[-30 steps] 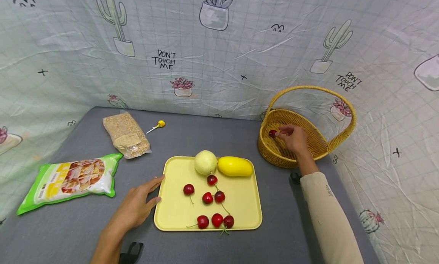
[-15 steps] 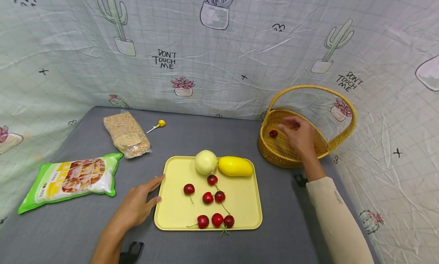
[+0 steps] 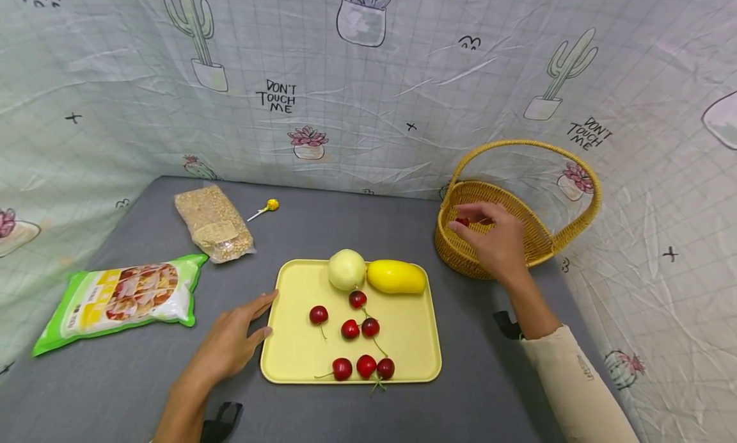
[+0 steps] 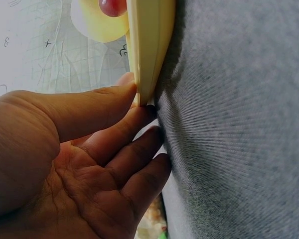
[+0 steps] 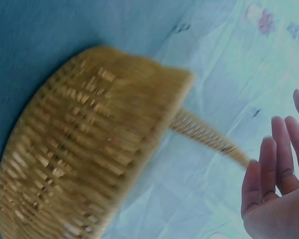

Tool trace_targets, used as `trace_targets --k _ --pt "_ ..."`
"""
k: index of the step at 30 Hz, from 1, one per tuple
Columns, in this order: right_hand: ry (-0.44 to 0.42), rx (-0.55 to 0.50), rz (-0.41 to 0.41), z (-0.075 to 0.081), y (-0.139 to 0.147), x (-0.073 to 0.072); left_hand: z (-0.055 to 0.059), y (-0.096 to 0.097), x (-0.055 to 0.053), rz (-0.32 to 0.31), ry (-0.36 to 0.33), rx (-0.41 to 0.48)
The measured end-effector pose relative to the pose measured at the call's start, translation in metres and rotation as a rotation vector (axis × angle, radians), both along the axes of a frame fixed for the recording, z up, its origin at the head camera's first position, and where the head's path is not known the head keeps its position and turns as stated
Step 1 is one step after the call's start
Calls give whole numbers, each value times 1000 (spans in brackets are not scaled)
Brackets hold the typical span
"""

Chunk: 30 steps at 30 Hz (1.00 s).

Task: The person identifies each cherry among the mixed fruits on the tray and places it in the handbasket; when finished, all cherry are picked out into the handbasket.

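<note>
My left hand (image 3: 226,342) rests at the left edge of a yellow tray (image 3: 290,356); the left wrist view shows its thumb (image 4: 97,112) against the rim. Several red cherries (image 3: 342,369) with stems lie on the tray, with a round pale-green fruit (image 3: 347,269) and an oblong yellow fruit (image 3: 397,276) at its back. At the right, my right hand (image 3: 499,241) is over a wicker basket (image 3: 466,258), fingers apart and holding nothing. A cherry (image 3: 462,222) inside the basket shows between thumb and fingers. Beside the basket (image 5: 89,144), the right wrist view shows the fingers extended.
A green-and-white food bag (image 3: 123,299) and a clear bag of grains (image 3: 213,224) lie at the left. Near them is a yellow lollipop (image 3: 270,205). The basket's tall handle (image 3: 526,143) arches above it. A cactus-print cloth (image 3: 368,116) hangs behind the grey table.
My right hand has let go of the cherry, leaving it in the basket. It then drew back to the right and is now nearer the basket's front rim. The left hand stays put.
</note>
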State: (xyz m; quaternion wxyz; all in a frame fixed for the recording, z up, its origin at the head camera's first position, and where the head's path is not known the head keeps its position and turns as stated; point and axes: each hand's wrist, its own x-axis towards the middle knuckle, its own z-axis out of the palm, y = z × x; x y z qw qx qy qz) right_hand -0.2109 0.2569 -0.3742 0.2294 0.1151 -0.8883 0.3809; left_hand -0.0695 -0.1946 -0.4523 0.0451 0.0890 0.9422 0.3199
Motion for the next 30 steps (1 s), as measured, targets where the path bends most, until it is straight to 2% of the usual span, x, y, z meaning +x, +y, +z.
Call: trace_targets --k 8,13,21,30 --pt "55 21 132 6 -22 27 0 0 -2 -6 11 11" --pt "50 5 234 5 -32 40 -1 0 -2 -14 40 21" --pt "-47 82 350 -2 -49 62 -1 0 -1 -15 49 21" --pt "-172 142 485 -21 -68 77 -1 1 0 -10 27 16"
